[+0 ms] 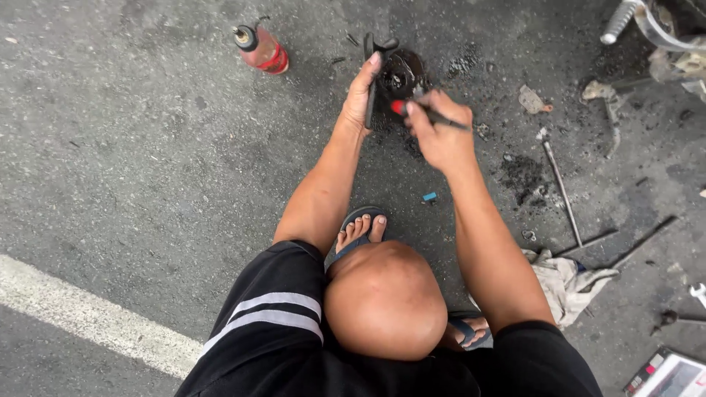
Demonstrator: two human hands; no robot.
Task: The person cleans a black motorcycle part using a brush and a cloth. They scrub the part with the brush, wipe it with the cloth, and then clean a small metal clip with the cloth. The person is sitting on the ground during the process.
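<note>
Greasy black part (397,73) stands on the asphalt (147,147) at twelve o'clock from the squatting person, upright and steadied by the left hand (360,95), whose fingers close around its left edge. Right hand (441,132) grips a thin red-tipped tool (412,110), the tip touching the part's dark centre. Near ten o'clock, well apart, a red bottle (261,50) lies tilted. At three o'clock a long metal rod (560,184) lies near oily stains, and a crumpled rag (570,283) sits just beside the right knee. A white painted line (88,316) crosses at eight o'clock.
</note>
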